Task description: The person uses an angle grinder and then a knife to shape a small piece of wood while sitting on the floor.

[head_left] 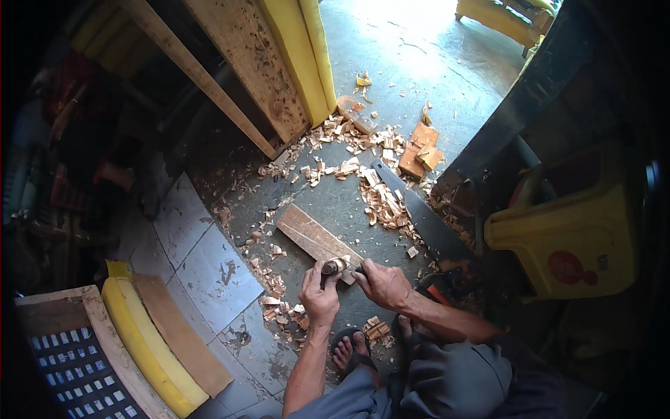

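Observation:
Low over the floor, my left hand (319, 297) is closed around a short round thing with a pale, wood-like end and a dark rim (333, 266); its kind does not show clearly. Just right of it, my right hand (384, 283) grips a dark-handled tool (360, 269), whose working end I cannot make out. Both hands are at the near end of a flat wooden board (313, 234), which slants away to the upper left. Part of the board's near end is hidden by the hands.
A handsaw (422, 216) lies right of the board among wood shavings (384, 199). Orange-brown wood blocks (421, 148) lie beyond. A yellow plastic container (558, 241) stands right; a yellow padded piece (150, 349) and a wood-edged black crate (77, 363) stand left. My sandalled feet (352, 349) are close by.

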Action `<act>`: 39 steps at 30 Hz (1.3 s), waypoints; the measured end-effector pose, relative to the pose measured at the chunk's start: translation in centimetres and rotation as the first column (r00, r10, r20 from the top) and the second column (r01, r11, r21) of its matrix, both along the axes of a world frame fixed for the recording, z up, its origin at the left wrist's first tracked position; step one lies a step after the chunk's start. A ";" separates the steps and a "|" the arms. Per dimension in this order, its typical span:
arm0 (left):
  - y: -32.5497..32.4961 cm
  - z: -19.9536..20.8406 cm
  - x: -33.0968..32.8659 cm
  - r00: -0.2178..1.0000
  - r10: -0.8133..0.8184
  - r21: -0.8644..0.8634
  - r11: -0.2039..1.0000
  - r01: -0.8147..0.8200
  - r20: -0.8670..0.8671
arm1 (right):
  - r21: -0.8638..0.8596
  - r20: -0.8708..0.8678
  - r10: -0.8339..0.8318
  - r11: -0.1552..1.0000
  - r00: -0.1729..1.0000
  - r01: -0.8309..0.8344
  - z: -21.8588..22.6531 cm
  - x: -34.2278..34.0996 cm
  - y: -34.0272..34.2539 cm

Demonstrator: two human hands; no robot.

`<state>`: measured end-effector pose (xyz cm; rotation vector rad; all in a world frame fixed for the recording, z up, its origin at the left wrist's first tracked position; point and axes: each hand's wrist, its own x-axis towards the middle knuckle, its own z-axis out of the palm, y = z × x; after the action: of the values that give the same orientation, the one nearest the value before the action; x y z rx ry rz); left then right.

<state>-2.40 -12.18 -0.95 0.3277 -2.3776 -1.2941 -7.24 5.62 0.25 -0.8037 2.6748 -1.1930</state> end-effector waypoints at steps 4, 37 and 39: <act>0.5 -0.2 0.9 0.999 -0.019 0.018 1.000 0.019 0.033 | -0.031 0.013 -0.003 1.000 1.000 0.003 -0.4 0.7 0.7; 0.3 0.3 -0.5 0.999 -0.046 -0.093 0.995 0.046 -0.004 | 0.272 0.035 -0.057 0.961 0.998 0.045 -1.1 -0.5 1.4; 0.5 0.5 0.2 0.999 -0.038 -0.083 0.996 0.038 0.011 | 0.110 -0.021 -0.015 0.994 1.000 0.017 0.2 -0.3 2.0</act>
<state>-2.19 -11.71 -0.41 0.2653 -2.4482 -1.2090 -7.54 7.61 0.44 -0.7835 2.7402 -1.0346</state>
